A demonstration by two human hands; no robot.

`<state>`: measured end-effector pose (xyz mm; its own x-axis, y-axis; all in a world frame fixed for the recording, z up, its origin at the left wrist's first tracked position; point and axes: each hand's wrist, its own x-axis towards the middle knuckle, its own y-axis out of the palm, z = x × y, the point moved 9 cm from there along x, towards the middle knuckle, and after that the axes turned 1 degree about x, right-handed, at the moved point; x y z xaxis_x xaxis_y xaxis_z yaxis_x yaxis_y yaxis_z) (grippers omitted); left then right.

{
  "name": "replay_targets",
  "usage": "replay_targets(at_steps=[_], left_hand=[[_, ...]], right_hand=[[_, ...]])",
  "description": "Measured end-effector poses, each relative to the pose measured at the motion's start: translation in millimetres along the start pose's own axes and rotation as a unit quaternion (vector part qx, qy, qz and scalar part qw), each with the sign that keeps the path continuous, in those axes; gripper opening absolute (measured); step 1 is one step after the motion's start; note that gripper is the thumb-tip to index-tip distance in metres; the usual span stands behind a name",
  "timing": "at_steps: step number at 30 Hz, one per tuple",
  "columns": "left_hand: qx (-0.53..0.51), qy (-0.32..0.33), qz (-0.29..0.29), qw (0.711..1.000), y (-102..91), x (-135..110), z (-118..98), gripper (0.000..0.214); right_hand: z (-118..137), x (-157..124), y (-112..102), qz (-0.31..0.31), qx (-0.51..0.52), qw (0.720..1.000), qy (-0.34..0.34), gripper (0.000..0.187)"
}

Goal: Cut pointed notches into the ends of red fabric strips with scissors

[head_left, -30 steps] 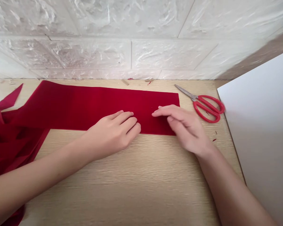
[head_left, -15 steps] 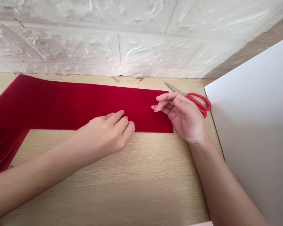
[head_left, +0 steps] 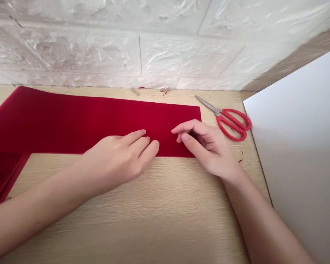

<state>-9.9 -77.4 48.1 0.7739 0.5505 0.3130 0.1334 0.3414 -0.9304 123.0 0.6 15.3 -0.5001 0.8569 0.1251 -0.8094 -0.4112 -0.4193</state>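
A long strip of dark red, velvety fabric (head_left: 71, 121) lies across the wooden table, its right end cut straight. My left hand (head_left: 123, 156) rests palm down on the strip's near edge, fingers stretched and slightly apart; its thumb is hidden. Over the right end of the fabric is my right hand (head_left: 209, 146), with thumb and curved fingers apart and nothing visible between them. Whether its fingertips touch the cloth, I cannot tell. Beyond that hand lie scissors (head_left: 225, 119) with red handles, blades pointing to the back left.
A textured white brick-pattern wall (head_left: 99, 55) closes off the back of the table (head_left: 154, 220). At the right stands a large white panel (head_left: 299, 139). More red fabric (head_left: 5, 172) is bunched at the left. Small scraps (head_left: 165, 90) lie by the wall.
My right hand has come nearer and turned palm down from palm sideways, uncovering the scissors' handles. My left hand stays almost in place on the fabric.
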Motion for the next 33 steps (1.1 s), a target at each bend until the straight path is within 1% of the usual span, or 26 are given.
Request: replay_targets(at_steps=[5, 7, 9, 12, 14, 16, 19, 22, 26, 29, 33], left_hand=[[0.021, 0.013, 0.027, 0.999, 1.2, 6.2, -2.9, 0.032], [0.032, 0.012, 0.032, 0.999, 1.1, 8.1, -3.9, 0.032], [0.038, 0.008, 0.028, 0.999, 0.5, 8.9, -4.1, 0.031], [0.038, 0.004, 0.018, 0.999, -0.6, 9.0, -3.1, 0.035], [0.027, 0.006, 0.014, 1.0, -1.2, 8.7, -1.9, 0.038], [0.013, 0.003, 0.013, 1.0, -2.0, 8.4, 0.6, 0.04], [0.001, -0.007, 0.01, 1.0, -4.4, 8.8, 5.2, 0.041], [-0.014, -0.007, 0.007, 1.0, -5.7, 9.4, 6.8, 0.036], [-0.022, -0.022, 0.01, 0.999, -1.7, 7.7, 6.7, 0.03], [-0.012, -0.031, 0.014, 0.999, 1.8, 4.9, 5.3, 0.025], [-0.011, -0.007, 0.036, 0.999, 2.2, 4.3, 1.7, 0.03]], right_hand=[[2.9, 1.3, 2.2, -0.004, -0.048, 0.999, -0.017, 0.013], [7.5, 1.2, 2.6, 0.002, -0.073, 0.997, -0.039, 0.014], [15.7, -0.5, 5.7, 0.027, -0.113, 0.99, -0.079, 0.015], [26.0, -6.6, 14.2, 0.089, -0.175, 0.971, -0.132, 0.015], [29.3, -10.8, 17.7, 0.118, -0.208, 0.959, -0.151, 0.015], [31.5, -13.5, 18.9, 0.129, -0.236, 0.949, -0.163, 0.015], [34.8, -15.3, 20.8, 0.129, -0.276, 0.936, -0.178, 0.017], [38.4, -15.7, 22.5, 0.115, -0.311, 0.924, -0.191, 0.018], [42.3, -16.1, 24.0, 0.099, -0.344, 0.911, -0.204, 0.016], [44.8, -16.9, 22.5, 0.095, -0.344, 0.909, -0.216, 0.016], [48.5, -19.9, 16.7, 0.09, -0.34, 0.907, -0.232, 0.016]])
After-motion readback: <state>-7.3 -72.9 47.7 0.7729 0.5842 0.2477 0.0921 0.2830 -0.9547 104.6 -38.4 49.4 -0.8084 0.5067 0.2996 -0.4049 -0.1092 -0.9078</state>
